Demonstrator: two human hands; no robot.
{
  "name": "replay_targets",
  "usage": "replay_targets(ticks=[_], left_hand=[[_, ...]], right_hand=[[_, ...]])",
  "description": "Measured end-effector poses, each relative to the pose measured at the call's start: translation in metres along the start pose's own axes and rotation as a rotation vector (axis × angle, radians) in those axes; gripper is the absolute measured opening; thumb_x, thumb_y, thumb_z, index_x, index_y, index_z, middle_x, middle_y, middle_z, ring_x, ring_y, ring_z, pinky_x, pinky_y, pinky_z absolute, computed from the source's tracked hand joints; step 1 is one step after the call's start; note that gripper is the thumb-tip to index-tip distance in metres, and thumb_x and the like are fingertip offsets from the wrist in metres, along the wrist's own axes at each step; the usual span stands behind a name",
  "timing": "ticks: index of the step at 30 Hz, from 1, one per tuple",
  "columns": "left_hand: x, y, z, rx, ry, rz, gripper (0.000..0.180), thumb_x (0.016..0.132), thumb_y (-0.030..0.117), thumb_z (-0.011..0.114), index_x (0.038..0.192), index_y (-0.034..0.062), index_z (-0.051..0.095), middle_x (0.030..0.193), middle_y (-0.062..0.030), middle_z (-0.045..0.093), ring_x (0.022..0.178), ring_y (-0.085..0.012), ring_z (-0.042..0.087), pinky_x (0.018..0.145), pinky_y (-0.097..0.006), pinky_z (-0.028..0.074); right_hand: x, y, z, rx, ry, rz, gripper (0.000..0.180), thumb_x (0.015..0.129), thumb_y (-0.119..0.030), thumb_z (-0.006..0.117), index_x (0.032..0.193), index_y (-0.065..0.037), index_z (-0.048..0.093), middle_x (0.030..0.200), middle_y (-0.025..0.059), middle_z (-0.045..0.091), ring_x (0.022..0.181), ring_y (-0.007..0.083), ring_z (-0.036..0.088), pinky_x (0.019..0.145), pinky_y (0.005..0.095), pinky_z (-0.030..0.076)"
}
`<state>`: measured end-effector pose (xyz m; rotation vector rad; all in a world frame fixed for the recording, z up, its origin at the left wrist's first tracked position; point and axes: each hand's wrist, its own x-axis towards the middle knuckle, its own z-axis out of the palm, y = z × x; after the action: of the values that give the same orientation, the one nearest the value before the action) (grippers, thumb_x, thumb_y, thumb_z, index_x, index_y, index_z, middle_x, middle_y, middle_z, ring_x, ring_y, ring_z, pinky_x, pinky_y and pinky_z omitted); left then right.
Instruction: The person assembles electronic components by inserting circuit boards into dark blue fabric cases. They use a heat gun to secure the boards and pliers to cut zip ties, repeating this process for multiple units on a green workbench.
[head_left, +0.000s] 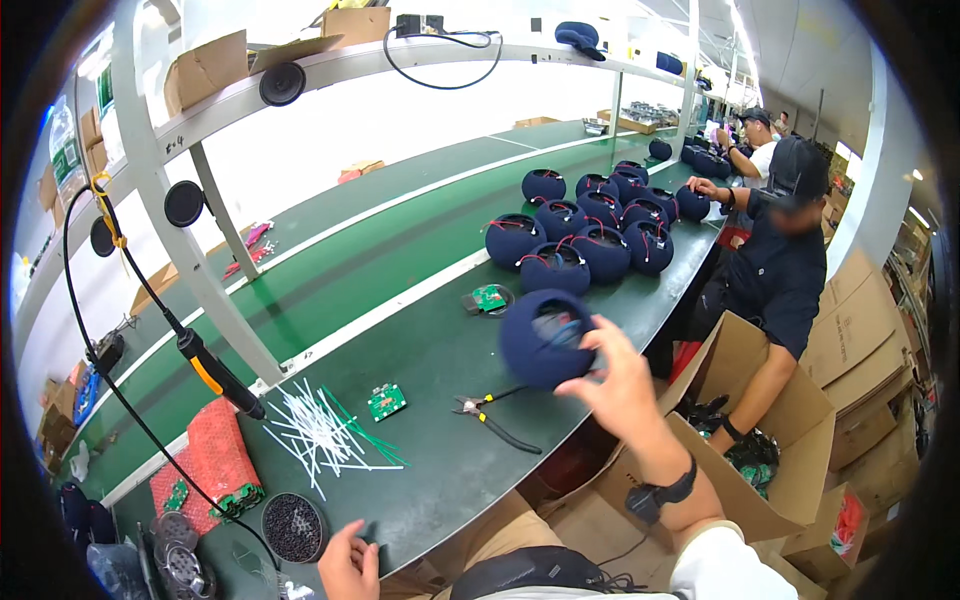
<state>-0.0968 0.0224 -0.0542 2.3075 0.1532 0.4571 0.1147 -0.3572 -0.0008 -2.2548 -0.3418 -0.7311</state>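
Observation:
My right hand [622, 385] holds up a round, navy fabric-covered speaker shell [522, 345] by its rim, thumb and fingers pinching the side of its opening. Wires show inside the opening. Empty, with its fingers loosely apart, my left hand [348, 565] rests by the near table edge, beside a round tub of small black screws [294, 527]. Below the raised shell lie pliers with black and yellow handles [505, 425]. A small green circuit board [386, 401] sits left of them, next to a pile of white cable ties [312, 430].
Several similar navy shells [555, 268] with red wires stand at the back right. A corded electric screwdriver [215, 370] hangs at left, above red bubble wrap [205, 450] with circuit boards. At right, a co-worker [775, 250] reaches into a cardboard box [800, 440].

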Motion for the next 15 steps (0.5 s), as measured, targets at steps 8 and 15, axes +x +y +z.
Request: replay_targets(ticks=[8, 15], left_hand=[[0.005, -0.004, 0.012, 0.037, 0.085, 0.146, 0.017, 0.096, 0.003, 0.072, 0.113, 0.0041, 0.075, 0.082, -0.0096, 0.059, 0.066, -0.0222, 0.056, 0.063, -0.035, 0.047], [-0.001, -0.01, 0.014, 0.098, 0.09, 0.162, 0.019, 0.093, 0.001, 0.071, 0.111, 0.0046, 0.075, 0.084, -0.0107, 0.063, 0.067, -0.0215, 0.06, 0.062, -0.036, 0.047]], right_hand=[[0.054, 0.15, -0.047, -0.457, 0.231, 0.384, 0.06, 0.07, -0.019, 0.096, 0.117, -0.007, 0.061, 0.121, 0.0183, 0.07, 0.113, 0.0394, 0.069, 0.096, 0.0466, 0.055], [0.06, 0.191, -0.044, -0.453, 0.195, 0.285, 0.062, 0.079, -0.019, 0.091, 0.131, -0.006, 0.061, 0.137, 0.0243, 0.065, 0.129, 0.0427, 0.061, 0.107, 0.0462, 0.05]])
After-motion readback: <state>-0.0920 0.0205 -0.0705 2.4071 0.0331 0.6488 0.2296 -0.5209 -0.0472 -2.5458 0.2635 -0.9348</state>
